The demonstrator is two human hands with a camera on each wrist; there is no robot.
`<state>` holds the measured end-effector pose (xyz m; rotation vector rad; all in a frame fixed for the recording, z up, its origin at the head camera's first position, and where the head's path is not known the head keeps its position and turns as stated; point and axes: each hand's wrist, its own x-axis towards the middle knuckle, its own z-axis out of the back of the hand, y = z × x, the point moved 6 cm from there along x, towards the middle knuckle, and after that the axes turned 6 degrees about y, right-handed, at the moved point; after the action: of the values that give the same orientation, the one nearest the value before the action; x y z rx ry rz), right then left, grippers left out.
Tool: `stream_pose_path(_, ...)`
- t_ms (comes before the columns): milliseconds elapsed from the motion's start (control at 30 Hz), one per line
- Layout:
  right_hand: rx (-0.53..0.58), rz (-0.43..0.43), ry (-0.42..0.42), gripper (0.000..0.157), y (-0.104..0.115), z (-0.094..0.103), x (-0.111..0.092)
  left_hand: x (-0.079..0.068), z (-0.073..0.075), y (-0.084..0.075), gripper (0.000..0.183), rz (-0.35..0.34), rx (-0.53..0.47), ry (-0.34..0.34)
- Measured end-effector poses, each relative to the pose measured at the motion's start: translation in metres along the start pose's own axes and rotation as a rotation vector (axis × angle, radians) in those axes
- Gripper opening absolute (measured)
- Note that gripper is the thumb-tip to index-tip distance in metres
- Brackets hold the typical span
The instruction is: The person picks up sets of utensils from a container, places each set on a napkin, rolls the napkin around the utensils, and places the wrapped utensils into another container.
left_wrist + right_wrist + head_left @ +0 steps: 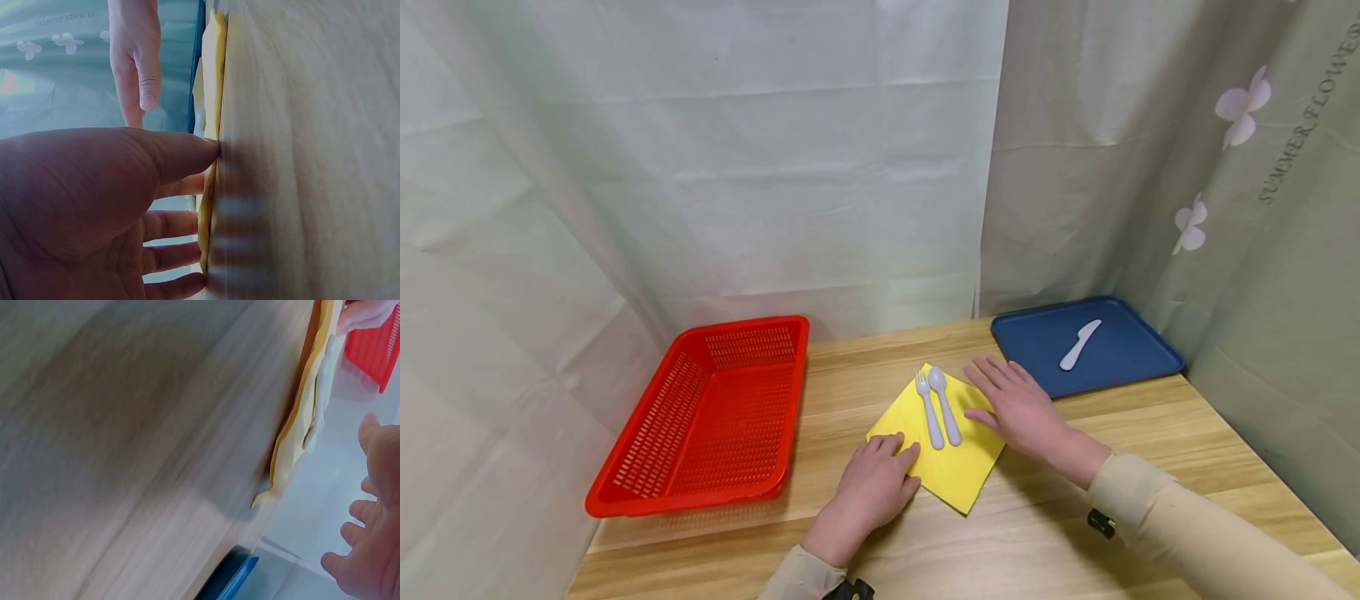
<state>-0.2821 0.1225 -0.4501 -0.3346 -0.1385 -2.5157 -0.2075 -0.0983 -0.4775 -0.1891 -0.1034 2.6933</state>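
A yellow napkin lies flat on the wooden table, turned like a diamond. On it a pale fork and a matching spoon lie side by side, heads away from me. My left hand rests at the napkin's left edge. In the left wrist view, its thumb and fingertips touch that edge of the napkin, the fingers mostly straight. Over the right side of the cloth is my right hand, fingers spread. The right wrist view shows that hand holding nothing, apart from the napkin.
At the back right a blue tray holds a pale knife. A red perforated basket stands on the left of the table. Light curtains close in the back and both sides.
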Motion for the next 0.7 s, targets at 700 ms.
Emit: stream_pose_path(700, -0.029, -0.084, 0.005, 0.076, -0.042, 0.009, -0.004, -0.001, 0.000, -0.001, 0.048, -0.013, 0.032, -0.022)
